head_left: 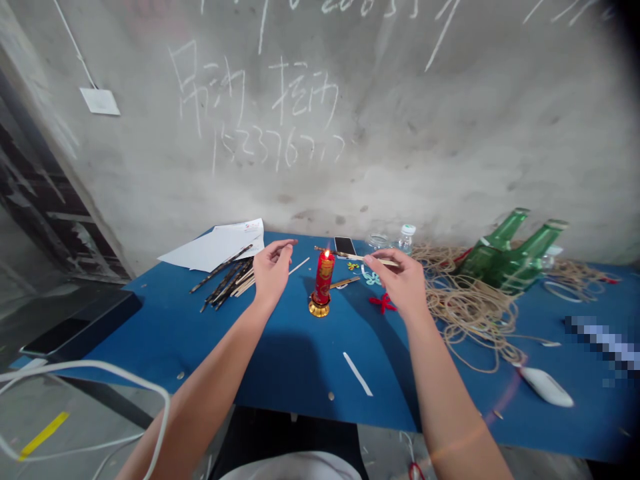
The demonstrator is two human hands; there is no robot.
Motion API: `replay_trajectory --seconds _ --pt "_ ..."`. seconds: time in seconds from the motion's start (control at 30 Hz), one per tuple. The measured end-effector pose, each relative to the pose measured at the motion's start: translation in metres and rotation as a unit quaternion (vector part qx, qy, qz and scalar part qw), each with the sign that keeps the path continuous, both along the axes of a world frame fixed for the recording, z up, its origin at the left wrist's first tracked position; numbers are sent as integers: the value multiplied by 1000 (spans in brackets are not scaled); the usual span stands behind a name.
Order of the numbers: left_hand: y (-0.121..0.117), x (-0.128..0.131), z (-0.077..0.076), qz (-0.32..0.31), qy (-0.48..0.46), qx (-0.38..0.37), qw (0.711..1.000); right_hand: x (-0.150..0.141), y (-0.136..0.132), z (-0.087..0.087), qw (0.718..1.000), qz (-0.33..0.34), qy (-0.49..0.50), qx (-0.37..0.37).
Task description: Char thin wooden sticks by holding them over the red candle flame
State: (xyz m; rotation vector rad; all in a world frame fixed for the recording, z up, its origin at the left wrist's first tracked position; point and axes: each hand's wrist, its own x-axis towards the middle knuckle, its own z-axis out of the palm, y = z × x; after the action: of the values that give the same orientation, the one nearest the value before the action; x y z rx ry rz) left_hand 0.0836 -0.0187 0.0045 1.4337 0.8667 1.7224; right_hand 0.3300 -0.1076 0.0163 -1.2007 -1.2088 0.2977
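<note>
My right hand (400,280) pinches the end of a flat wooden stick (356,257), which reaches left over the flame of a red candle (324,277) on a gold base. My left hand (273,272) hovers left of the candle, its fingertips closed with nothing visible between them. Just below those fingers lies a thin white stick (299,266). A heap of dark patterned sticks (225,283) lies further left on the blue table (290,353). Near my right hand are a small red knot (383,303) and a pale green knot (371,278).
Tangled tan twine (475,307) spreads under several green glass bottles (500,253) on the right. A phone (345,245), clear plastic bottle (406,239) and white papers (215,245) lie along the far edge, against a chalk-marked concrete wall (400,133). A white cable (85,373) crosses the lower left.
</note>
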Motion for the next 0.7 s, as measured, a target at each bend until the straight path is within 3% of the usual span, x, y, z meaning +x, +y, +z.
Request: replay_trajectory --seconds 0.7 --pt "3 0 -4 1 -3 4 1000 3 -2 1 1000 17 10 -1"
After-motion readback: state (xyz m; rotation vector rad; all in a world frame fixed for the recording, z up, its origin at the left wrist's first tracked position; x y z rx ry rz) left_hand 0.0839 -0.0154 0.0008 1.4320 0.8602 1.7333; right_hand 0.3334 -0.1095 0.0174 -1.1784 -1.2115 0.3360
